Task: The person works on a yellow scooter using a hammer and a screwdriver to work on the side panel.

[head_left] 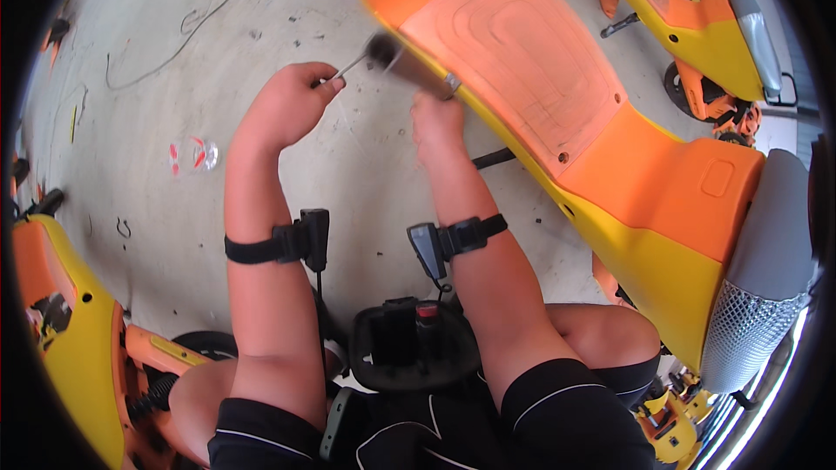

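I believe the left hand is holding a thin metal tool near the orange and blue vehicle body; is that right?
Not quite: the head view shows the vehicle body is orange and yellow. The left hand does hold a thin metal tool near it.

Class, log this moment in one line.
left hand: holds thin metal rod | right hand: beside orange-and-yellow vehicle body | grip: unclear
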`<control>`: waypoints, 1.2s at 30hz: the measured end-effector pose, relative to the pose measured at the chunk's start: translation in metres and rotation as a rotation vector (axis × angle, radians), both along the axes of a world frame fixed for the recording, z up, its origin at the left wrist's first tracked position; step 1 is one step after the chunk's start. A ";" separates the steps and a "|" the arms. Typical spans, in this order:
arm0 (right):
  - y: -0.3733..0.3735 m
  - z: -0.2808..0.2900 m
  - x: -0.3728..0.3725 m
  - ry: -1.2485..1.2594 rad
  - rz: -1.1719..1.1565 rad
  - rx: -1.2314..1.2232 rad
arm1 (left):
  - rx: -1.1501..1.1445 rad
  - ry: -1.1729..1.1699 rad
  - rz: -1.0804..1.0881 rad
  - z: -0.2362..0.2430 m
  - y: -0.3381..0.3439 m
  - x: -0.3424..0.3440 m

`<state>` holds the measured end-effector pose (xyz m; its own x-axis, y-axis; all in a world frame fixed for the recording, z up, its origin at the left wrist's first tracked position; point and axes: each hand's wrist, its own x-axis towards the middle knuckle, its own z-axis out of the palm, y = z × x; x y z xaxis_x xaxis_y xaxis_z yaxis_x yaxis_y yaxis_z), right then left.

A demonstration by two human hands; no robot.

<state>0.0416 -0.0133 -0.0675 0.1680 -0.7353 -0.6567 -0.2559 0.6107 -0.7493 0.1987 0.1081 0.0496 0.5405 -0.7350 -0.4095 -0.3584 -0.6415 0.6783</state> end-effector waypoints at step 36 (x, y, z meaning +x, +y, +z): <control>0.116 0.219 -0.104 0.547 1.048 -0.299 | -0.247 0.354 0.087 -0.094 -0.031 -0.040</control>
<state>-0.0628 0.1031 0.1514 0.5251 -0.5437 -0.6547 -0.8470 -0.2593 -0.4640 0.1591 0.0776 -0.0447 0.4627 -0.7922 -0.3979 -0.0284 -0.4619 0.8865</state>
